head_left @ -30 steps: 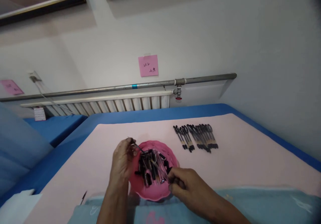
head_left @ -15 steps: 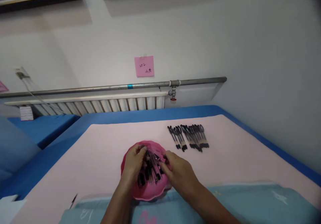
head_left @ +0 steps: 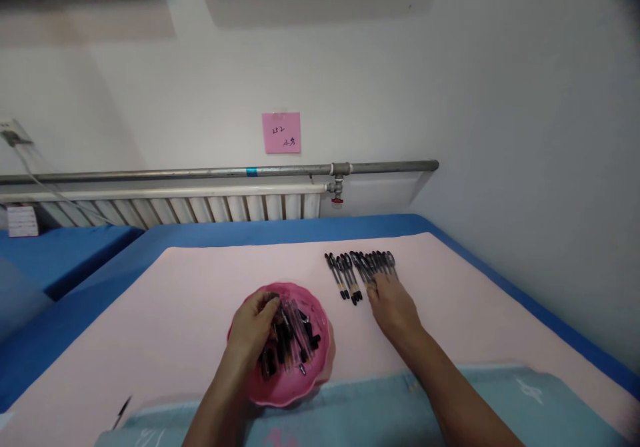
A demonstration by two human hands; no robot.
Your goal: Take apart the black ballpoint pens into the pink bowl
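A pink bowl [head_left: 320, 360] full of black and clear pen parts [head_left: 290, 340] sits on the pink mat near me. My left hand [head_left: 253, 330] reaches into the bowl, fingers curled among the parts; whether it grips one is hidden. A row of several assembled black pens [head_left: 357, 270] lies on the mat to the right of the bowl. My right hand [head_left: 393, 307] rests on the near ends of those pens, fingers stretched towards the row, and covers part of it.
The pink mat [head_left: 190, 300] covers a blue table [head_left: 280, 230]. A light blue towel [head_left: 380, 410] lies along the near edge. A radiator [head_left: 165, 210] and metal pipe [head_left: 220, 173] run along the wall, under a pink note [head_left: 281, 132]. A small dark item [head_left: 121, 410] lies at lower left.
My right hand left the bowl and moved right to the row of pens. My left hand stayed in the bowl. The view shifted slightly right.
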